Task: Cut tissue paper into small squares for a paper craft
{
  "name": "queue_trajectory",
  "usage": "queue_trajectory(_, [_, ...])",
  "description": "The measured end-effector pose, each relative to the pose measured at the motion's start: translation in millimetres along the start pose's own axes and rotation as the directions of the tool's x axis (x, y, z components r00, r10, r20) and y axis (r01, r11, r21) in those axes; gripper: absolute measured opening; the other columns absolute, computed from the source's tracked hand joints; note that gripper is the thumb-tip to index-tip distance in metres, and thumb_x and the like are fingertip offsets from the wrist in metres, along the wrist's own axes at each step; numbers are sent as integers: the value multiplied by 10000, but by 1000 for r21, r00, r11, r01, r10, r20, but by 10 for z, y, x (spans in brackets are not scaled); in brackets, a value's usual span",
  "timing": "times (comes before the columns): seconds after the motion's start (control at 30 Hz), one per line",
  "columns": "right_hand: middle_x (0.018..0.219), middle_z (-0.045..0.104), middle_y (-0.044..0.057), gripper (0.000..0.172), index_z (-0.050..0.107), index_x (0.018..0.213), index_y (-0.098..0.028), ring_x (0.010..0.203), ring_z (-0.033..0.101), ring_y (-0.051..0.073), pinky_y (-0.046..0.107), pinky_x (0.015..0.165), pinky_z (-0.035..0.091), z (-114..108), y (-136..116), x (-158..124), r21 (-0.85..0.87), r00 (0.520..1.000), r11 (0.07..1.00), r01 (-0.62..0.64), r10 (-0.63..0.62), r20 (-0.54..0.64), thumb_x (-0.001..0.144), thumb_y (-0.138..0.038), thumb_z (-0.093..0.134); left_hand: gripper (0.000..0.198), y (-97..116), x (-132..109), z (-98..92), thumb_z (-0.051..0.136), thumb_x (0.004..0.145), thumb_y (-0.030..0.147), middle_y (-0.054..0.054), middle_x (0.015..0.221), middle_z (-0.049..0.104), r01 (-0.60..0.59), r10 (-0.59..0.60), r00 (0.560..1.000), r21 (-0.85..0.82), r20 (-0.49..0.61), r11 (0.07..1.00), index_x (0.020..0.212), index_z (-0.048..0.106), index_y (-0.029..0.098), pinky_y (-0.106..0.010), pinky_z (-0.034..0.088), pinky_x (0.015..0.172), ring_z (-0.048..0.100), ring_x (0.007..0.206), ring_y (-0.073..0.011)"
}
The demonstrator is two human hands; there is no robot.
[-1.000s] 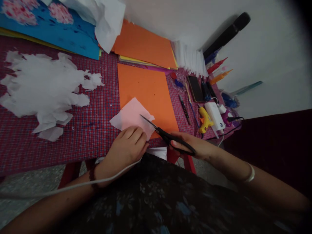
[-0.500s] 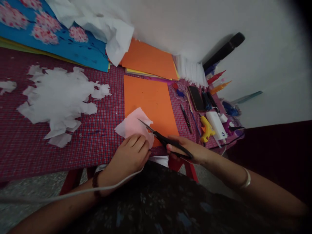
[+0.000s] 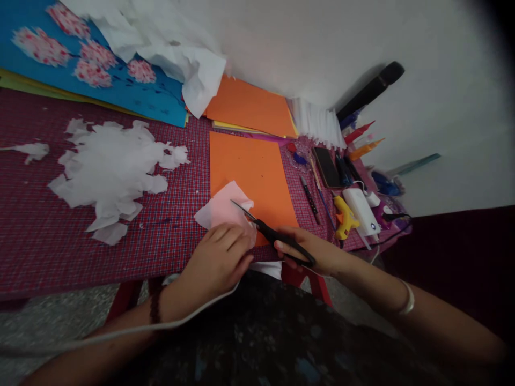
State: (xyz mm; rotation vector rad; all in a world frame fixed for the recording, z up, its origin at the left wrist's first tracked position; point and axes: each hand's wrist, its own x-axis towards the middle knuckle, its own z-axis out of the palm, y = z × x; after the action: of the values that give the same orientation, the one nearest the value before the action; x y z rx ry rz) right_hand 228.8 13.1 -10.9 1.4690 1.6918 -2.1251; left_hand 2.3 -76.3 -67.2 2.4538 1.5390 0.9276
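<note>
My left hand (image 3: pixel 219 254) is closed on the lower edge of a thin, pale tissue paper piece (image 3: pixel 225 205), its fingertips partly hidden. The tissue lies over the left front of an orange sheet (image 3: pixel 253 161), which tints it pink. My right hand (image 3: pixel 308 249) grips black-handled scissors (image 3: pixel 277 233) by their loops. The blades point up and left across the tissue and look closed or nearly so. To the left, a heap of torn or cut white tissue pieces (image 3: pixel 110 166) rests on the checked tablecloth (image 3: pixel 173 236).
A blue sheet with pink blossoms (image 3: pixel 161 102), crumpled white tissue (image 3: pixel 201 75) and stacked orange sheets (image 3: pixel 253 107) line the back. Towards the right are a phone (image 3: pixel 325 166), a pen (image 3: pixel 309 198), a yellow glue gun (image 3: pixel 345 217) and a white box-shaped device (image 3: pixel 362 212). A pale cord crosses my left forearm.
The view has shifted slightly, so the table things appear a little further right and lower. Both hands keep their hold, with the scissors still over the tissue.
</note>
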Motion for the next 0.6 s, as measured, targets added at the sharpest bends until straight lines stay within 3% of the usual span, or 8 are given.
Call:
queue_trajectory(0.1, [577,477,-94,566,483,922,-195,428,400,46,177,396,280,-19,26,2,13,1000,1000,28,-28,3,808,-708,693,232,-260,85,-271,527,954,248,-118,1159,703,147,-150,988,-105,-27,984,1117,667,161,-427,498,936,639,1068,-273])
queue_trajectory(0.17, [595,486,-87,559,491,950,-187,437,400,45,178,402,272,-34,39,-8,10,997,997,80,-80,8,825,-696,686,324,-481,184,-416,568,925,339,-112,1194,690,333,-350,935,-199,-55,922,1201,639,184,-461,480,986,631,1104,-291])
queue_trajectory(0.23, [600,484,-83,545,503,990,-175,456,405,48,178,423,282,-45,41,-28,-2,989,989,147,-147,30,855,-677,669,484,-658,298,-501,619,862,410,-132,1271,655,450,-509,861,-428,-26,784,1288,585,183,-459,494,974,621,1131,-295])
queue_trajectory(0.3, [597,479,-83,532,509,1040,-167,472,403,55,180,444,292,-49,32,-48,-2,978,979,202,-202,52,882,-653,656,562,-744,406,-541,666,805,427,-139,1278,649,515,-615,783,-656,96,552,1299,568,179,-423,515,928,625,1122,-281])
queue_trajectory(0.37, [597,466,-88,545,509,1088,-166,469,383,56,182,447,288,-48,18,-62,10,970,971,238,-238,54,882,-648,660,516,-743,486,-564,705,770,425,-127,1203,678,547,-644,721,-780,255,304,1208,613,168,-375,522,866,645,1054,-252])
queue_trajectory(0.43, [597,459,-88,554,512,1069,-168,463,371,57,189,447,281,-44,4,-66,-4,962,964,265,-264,64,871,-664,660,405,-695,528,-585,753,730,417,-97,1046,710,566,-626,691,-809,361,158,1024,667,152,-326,512,789,654,919,-209])
queue_trajectory(0.5, [602,462,-81,549,508,1023,-175,472,375,61,196,457,278,-39,-11,-64,-30,953,955,294,-291,79,866,-681,652,320,-645,535,-606,798,685,390,-60,883,710,579,-598,690,-806,408,119,859,687,146,-285,489,719,630,790,-167])
queue_trajectory(0.6, [623,466,-70,573,499,1043,-178,500,387,74,208,478,274,-19,-48,-57,-37,936,940,339,-333,115,866,-707,630,259,-606,521,-639,820,664,350,-36,808,721,563,-587,700,-819,406,105,800,725,151,-262,482,699,619,737,-146])
